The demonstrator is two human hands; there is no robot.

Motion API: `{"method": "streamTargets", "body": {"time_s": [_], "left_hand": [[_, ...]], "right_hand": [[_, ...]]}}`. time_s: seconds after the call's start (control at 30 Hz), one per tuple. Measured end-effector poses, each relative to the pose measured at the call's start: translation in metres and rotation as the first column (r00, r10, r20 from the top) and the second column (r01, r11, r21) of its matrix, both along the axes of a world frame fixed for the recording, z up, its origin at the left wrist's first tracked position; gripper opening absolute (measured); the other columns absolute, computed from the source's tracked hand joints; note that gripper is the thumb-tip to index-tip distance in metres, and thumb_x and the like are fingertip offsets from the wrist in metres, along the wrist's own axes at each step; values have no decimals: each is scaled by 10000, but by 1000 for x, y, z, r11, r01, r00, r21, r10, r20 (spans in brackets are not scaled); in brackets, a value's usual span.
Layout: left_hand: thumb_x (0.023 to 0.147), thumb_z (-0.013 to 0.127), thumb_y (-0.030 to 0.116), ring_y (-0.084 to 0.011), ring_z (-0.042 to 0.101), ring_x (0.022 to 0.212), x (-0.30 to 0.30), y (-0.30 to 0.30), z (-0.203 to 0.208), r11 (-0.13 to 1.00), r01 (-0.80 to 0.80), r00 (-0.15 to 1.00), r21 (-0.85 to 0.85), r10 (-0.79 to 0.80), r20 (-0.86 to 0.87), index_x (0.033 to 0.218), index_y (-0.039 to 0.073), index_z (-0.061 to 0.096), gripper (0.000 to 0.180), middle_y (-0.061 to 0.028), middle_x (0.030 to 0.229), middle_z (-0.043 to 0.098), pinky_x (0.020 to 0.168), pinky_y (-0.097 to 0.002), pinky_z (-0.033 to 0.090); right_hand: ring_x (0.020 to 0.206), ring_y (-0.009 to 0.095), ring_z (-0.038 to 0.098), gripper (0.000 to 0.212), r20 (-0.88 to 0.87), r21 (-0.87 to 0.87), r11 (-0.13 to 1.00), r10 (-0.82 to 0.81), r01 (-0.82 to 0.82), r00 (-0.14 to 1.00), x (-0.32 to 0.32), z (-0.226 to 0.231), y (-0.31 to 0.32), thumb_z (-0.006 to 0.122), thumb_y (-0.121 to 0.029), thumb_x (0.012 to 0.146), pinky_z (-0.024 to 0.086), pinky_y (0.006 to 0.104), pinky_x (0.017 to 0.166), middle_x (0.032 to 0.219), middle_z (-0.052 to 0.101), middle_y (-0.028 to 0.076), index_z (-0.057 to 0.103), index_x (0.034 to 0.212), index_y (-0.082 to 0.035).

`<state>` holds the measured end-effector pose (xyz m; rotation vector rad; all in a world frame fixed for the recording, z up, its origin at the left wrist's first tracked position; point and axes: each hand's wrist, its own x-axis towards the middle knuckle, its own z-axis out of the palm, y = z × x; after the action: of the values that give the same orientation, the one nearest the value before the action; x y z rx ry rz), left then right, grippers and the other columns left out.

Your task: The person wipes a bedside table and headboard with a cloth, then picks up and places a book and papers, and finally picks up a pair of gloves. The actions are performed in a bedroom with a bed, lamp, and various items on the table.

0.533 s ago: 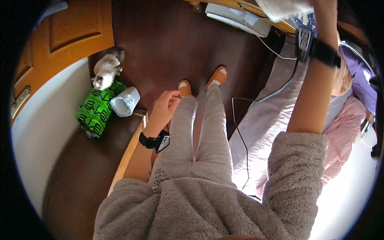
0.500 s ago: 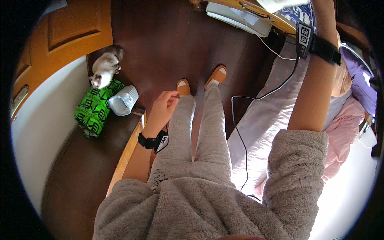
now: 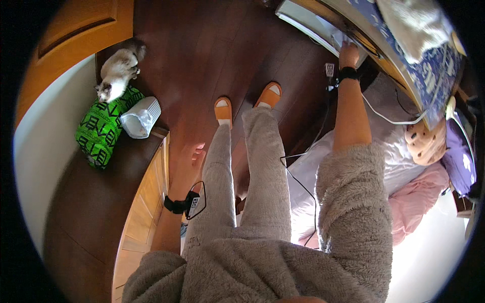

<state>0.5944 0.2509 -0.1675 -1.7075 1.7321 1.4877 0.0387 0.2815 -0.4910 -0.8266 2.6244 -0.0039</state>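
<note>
My right hand point(image 3: 348, 54) reaches down to a white box-like container point(image 3: 298, 21) at the wooden desk's edge. Its fingertips are at pale paper-like material point(image 3: 337, 36) in there, and I cannot make out whether they grip it. A black strap circles that wrist, with a small patterned tag beside it. My left hand point(image 3: 196, 154) hangs low beside my left leg, over the dark floor. Smeared a little by motion, its fingers look loosely bent and apart, with nothing in them. A black strap with a patterned tag is on that wrist too.
A cat point(image 3: 117, 73) is by a green patterned bag point(image 3: 101, 129) and a white lined bin point(image 3: 141, 118) at the left. A wooden cabinet point(image 3: 136, 227) stands near my left arm. At the right are a bed point(image 3: 323, 171), a black cable point(image 3: 303, 188) and a desk with blue cloth point(image 3: 429, 70).
My right hand has come down from above the desk to the white container. My left hand has dropped slightly lower and to the left. The view has shifted, showing more of the desk.
</note>
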Motion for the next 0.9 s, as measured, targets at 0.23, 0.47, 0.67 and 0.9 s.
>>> {"method": "streamTargets", "body": {"time_s": [0.23, 0.47, 0.67, 0.9], "left_hand": [[947, 623, 151, -215, 687, 869, -17, 34, -33, 996, -32, 999, 87, 32, 7, 1186, 57, 611, 256, -121, 1050, 660, 722, -317, 567], [940, 633, 141, -225, 668, 943, -33, 31, -14, 999, -5, 994, 35, 9, -108, 1225, 53, 603, 300, -124, 1096, 654, 771, -318, 543], [944, 625, 152, -238, 649, 1000, -21, -18, 46, 991, 78, 972, -105, -99, -213, 1201, 32, 617, 284, -126, 1131, 636, 820, -329, 538], [989, 557, 146, -185, 613, 1093, 7, -78, 188, 997, -28, 850, 77, 64, -522, 1331, 51, 548, 355, -78, 1246, 608, 902, -305, 507]], "right_hand": [[1298, 319, 457, 754, 111, -187, 975, -104, 123, 988, -26, -37, -28, 547, -593, 905, 357, 484, 1071, 1480, 456, 113, 433, 1457, -93], [894, 265, 606, 368, 852, -180, 536, -334, 825, 403, 40, 72, -5, 650, -256, 896, 515, 370, 748, 1077, 616, 112, 571, 1198, -60], [877, 200, 613, 189, 912, 392, 286, -247, 874, -328, 166, 240, 44, 624, -40, 907, 514, 296, 663, 1023, 634, 74, 592, 1093, -21], [912, 147, 642, 513, 975, 187, 743, -61, 643, -213, 288, 516, 85, 738, -85, 820, 504, 270, 716, 1098, 656, 65, 529, 1283, -15]]}}
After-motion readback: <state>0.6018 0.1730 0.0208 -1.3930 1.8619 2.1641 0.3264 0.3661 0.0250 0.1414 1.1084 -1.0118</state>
